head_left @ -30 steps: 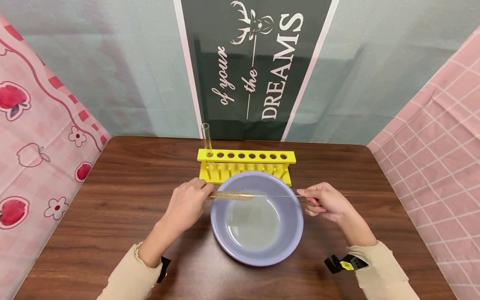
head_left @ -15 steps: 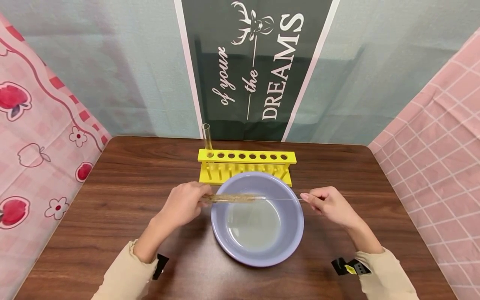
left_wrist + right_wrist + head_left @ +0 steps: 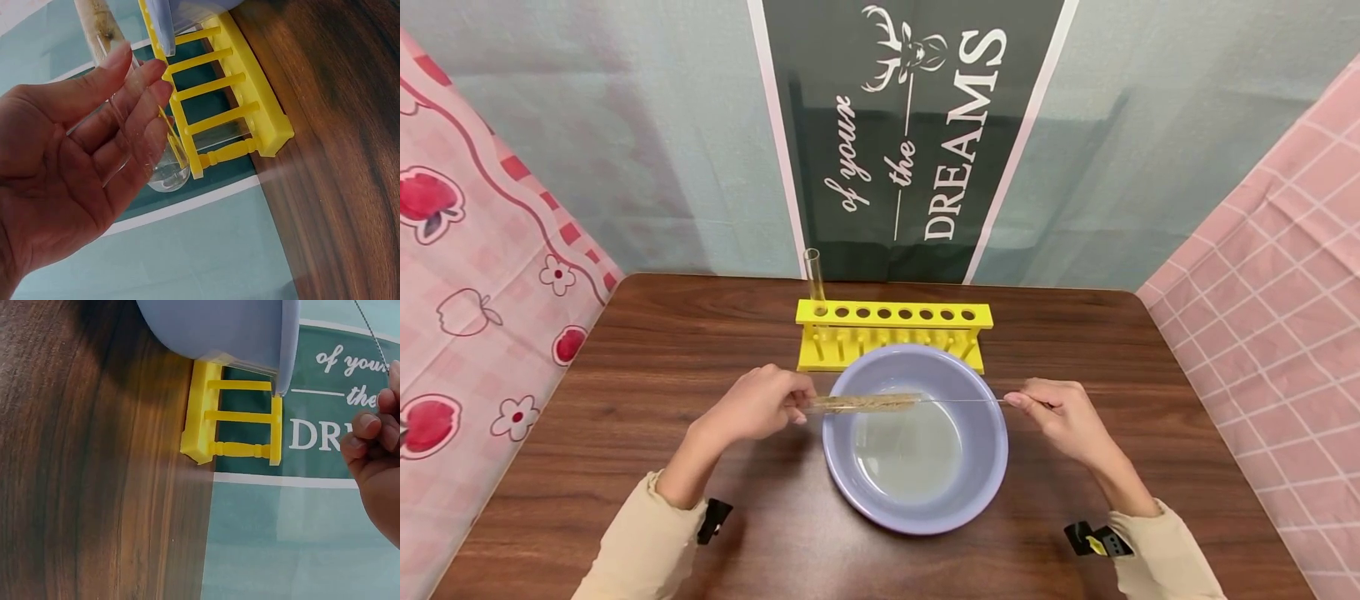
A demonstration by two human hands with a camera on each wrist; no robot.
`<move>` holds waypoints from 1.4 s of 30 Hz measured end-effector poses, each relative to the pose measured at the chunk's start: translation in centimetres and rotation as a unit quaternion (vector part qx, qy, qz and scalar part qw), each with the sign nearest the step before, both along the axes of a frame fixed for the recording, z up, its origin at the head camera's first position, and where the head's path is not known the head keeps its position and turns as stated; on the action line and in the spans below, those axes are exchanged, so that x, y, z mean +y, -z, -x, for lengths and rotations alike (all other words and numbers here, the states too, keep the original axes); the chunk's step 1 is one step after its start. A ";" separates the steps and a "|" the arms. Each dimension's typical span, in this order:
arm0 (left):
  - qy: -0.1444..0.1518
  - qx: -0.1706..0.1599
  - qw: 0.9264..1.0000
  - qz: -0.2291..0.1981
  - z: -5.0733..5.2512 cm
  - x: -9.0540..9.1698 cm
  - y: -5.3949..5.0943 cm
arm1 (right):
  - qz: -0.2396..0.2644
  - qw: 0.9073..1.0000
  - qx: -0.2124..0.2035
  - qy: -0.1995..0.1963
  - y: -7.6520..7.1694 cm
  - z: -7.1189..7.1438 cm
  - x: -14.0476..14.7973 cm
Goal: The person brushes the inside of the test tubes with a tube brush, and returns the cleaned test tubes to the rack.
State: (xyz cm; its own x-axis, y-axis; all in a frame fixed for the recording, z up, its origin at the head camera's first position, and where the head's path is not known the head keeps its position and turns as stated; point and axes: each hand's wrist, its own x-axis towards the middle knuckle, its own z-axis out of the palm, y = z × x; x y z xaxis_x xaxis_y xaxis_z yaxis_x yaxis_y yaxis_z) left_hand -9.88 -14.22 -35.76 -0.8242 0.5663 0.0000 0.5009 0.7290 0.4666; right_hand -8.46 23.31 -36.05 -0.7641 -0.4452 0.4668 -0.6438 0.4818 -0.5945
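Note:
Held level over the purple basin (image 3: 912, 522) is a clear glass test tube (image 3: 170, 177). My left hand (image 3: 765, 404) grips it toward its rounded end, thumb on one side and fingers on the other in the left wrist view. Tan bristles of a test tube brush (image 3: 880, 403) lie inside the tube. The brush's thin twisted wire handle (image 3: 373, 334) runs out of the tube's mouth to the right. Thumb and fingers of my right hand (image 3: 1062, 414) pinch that wire just beyond the basin's right rim.
Behind the basin stands a yellow test tube rack (image 3: 895, 314), with another glass tube (image 3: 813, 275) upright in its leftmost hole. Cloudy water (image 3: 906, 450) lies in the basin. Fabric hangings (image 3: 700, 167) border the brown wooden table (image 3: 685, 333) on three sides.
Both hands have shifted slightly outward and nearer the body, the tube and brush moving with them. My left hand has turned, so its thumb and fingertips now show. Basin and rack stay put.

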 end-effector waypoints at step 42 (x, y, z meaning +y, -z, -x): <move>-0.040 0.030 0.999 -0.013 -0.8 -1.3 0.8 | 0.000 0.998 -0.064 0.019 0.7 -0.1 1.9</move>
